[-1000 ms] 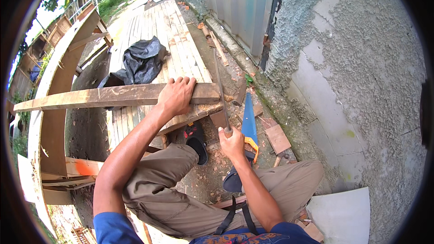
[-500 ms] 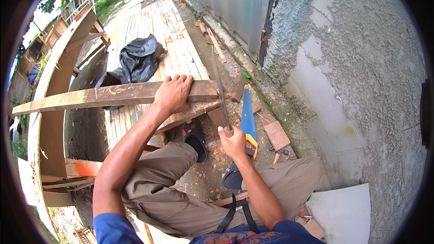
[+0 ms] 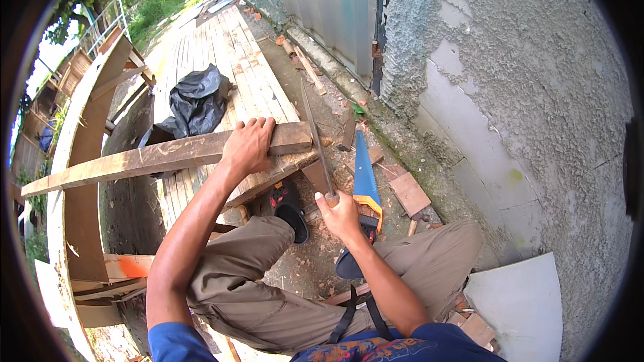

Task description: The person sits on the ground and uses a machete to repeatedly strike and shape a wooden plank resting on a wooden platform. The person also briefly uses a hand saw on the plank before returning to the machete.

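Note:
My left hand presses on a wooden beam, its fingers curled over the top edge near the right end. The beam lies crosswise on a slatted wooden platform and reaches over a curved board at the left. In my right hand is the handle of a long, narrow, tapering metal blade, seen almost edge-on. It points away from me, right beside the beam's cut end; whether it touches the wood I cannot tell. My fingers hide most of the handle.
A blue handsaw with an orange and black handle leans by my right foot. Wood offcuts and chips litter the ground. A black plastic sheet lies on the platform. A rough wall rises at the right, and a white panel lies below it.
The whole view has shifted, so the beam and both hands sit a little further left. The blade leans slightly more to the left. Both grips stay the same.

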A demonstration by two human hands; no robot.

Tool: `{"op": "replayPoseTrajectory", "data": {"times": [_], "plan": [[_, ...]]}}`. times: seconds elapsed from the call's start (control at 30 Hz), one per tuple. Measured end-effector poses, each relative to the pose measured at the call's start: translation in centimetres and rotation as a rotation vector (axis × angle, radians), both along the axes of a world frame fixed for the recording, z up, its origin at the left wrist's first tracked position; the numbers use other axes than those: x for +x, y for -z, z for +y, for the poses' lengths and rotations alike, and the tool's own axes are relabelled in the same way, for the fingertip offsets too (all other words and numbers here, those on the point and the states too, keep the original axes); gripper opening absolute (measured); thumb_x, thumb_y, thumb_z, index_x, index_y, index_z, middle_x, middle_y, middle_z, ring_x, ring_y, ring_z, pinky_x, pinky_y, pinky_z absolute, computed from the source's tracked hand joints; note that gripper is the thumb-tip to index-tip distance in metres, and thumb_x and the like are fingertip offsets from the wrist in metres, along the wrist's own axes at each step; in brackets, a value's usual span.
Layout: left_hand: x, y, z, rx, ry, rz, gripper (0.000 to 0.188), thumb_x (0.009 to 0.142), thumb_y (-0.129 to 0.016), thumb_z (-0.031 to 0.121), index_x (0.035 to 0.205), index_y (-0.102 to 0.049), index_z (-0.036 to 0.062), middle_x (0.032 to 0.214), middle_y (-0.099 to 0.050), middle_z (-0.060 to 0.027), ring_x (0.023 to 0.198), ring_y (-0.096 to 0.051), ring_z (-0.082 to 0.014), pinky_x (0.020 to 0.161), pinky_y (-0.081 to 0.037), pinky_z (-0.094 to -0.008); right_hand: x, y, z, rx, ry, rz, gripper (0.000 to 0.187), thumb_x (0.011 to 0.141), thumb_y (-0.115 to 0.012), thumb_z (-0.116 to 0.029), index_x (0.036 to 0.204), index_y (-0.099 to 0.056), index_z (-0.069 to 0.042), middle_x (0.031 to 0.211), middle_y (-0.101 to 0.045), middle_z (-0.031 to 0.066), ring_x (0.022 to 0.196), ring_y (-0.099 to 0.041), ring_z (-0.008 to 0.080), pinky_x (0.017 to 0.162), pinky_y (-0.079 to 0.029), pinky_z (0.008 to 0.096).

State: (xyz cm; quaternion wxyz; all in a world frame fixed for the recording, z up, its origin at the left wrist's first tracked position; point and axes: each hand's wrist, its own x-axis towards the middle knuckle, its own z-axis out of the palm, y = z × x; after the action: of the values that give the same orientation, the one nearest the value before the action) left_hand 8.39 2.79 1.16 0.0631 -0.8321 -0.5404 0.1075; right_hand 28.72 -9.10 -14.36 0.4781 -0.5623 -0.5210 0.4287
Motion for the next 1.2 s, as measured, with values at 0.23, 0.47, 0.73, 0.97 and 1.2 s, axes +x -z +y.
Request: {"op": "replayPoseTrajectory", "data": {"times": [0.23, 0.47, 0.73, 0.97, 1.2], "plan": [[-0.1, -0.6, 0.6, -0.071, 0.092, -0.043, 0.06, 0.064, -0.075, 0.015, 0.116, -0.05, -0.0009, 0.104, -0.068, -0.0203, 0.107, -0.066, -0.0368, 0.094, -0.05, -0.0461, 0.4, -2.7, -1.9, -0.05, 0.077, 0.648, 0.037, 0.1, -0.07, -0.027, 0.072, -0.053, -0.009, 0.06, -0.054, -0.0023, 0.049, -0.049, 0.006, 0.046, -0.038, 0.0266], [0.5, -3.4, 1.6, -0.362, 0.05, -0.175, 0.05, 0.065, -0.075, 0.021, 0.105, -0.061, -0.0065, 0.088, -0.071, -0.0288, 0.088, -0.071, -0.0447, 0.08, -0.057, -0.0473, -1.2, -0.6, -4.0, -0.209, 0.008, 0.6, 0.043, 0.101, -0.068, -0.032, 0.07, -0.052, -0.008, 0.056, -0.051, -0.0024, 0.047, -0.05, 0.0072, 0.044, -0.039, 0.0265], [0.4, -3.7, 2.1, -0.43, 0.01, -0.188, 0.054, 0.064, -0.078, 0.024, 0.107, -0.065, -0.0057, 0.09, -0.072, -0.0289, 0.09, -0.071, -0.0425, 0.081, -0.056, -0.0453, -1.1, -2.5, -4.0, -0.186, -0.131, 0.787, 0.035, 0.102, -0.067, -0.027, 0.077, -0.054, -0.006, 0.063, -0.053, -0.0015, 0.049, -0.05, 0.0062, 0.045, -0.04, 0.0249], [-0.4, -3.2, 2.2, -0.402, 0.029, -0.23, 0.052, 0.061, -0.078, 0.021, 0.104, -0.064, -0.0055, 0.083, -0.071, -0.0261, 0.083, -0.071, -0.0408, 0.076, -0.055, -0.0457, -0.4, -6.6, -3.5, 0.173, -0.033, 0.786, 0.02, 0.104, -0.062, -0.017, 0.094, -0.049, -0.005, 0.063, -0.048, 0.0006, 0.051, -0.044, 0.0069, 0.049, -0.041, 0.0254], [0.3, -3.4, 2.6, -0.425, 0.026, -0.198, 0.053, 0.061, -0.078, 0.022, 0.104, -0.064, -0.0055, 0.084, -0.071, -0.0258, 0.085, -0.071, -0.0415, 0.077, -0.056, -0.0462, -1.2, -1.6, -1.8, -0.248, -0.029, 0.527, 0.027, 0.1, -0.068, -0.019, 0.081, -0.053, -0.006, 0.061, -0.051, -0.0016, 0.045, -0.046, 0.0076, 0.044, -0.04, 0.0273]]}}
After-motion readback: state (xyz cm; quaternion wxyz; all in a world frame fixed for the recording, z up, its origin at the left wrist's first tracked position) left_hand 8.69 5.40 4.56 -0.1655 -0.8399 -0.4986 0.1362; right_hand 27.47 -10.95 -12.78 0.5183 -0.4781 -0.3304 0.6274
